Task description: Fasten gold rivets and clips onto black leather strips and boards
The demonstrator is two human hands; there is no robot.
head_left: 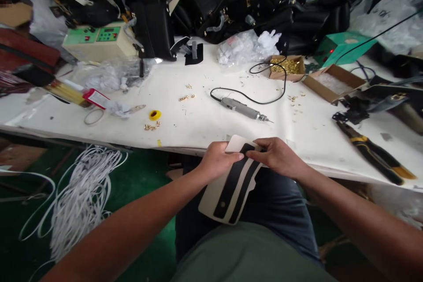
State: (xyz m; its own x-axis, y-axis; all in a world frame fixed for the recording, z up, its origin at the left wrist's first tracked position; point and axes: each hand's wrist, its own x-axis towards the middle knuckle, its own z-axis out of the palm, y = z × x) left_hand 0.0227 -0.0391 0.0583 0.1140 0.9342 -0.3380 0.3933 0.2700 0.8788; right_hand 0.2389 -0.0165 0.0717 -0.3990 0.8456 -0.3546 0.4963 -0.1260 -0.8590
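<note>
Over my lap, against the table's front edge, I hold a cream flat panel with black strips (211,200). My left hand (220,161) grips its left side near the top, thumb lying on the wider black strip. On the upper right, my right hand (276,156) pinches the panel, its thumb close to the left one. The fingers under the panel are hidden. A small round stud shows low on the wide strip. Beyond my hands lies a grey electric screwdriver (243,109) with its bit pointing right and a black cord trailing behind.
Black-handled pliers (376,152) lie at the right edge. Behind stand a box of brass pieces (287,67), an open carton (333,83), a green box (343,46) and stacked black bags (153,22). A yellow tape roll (155,115) lies left. White cord (82,198) heaps on the floor.
</note>
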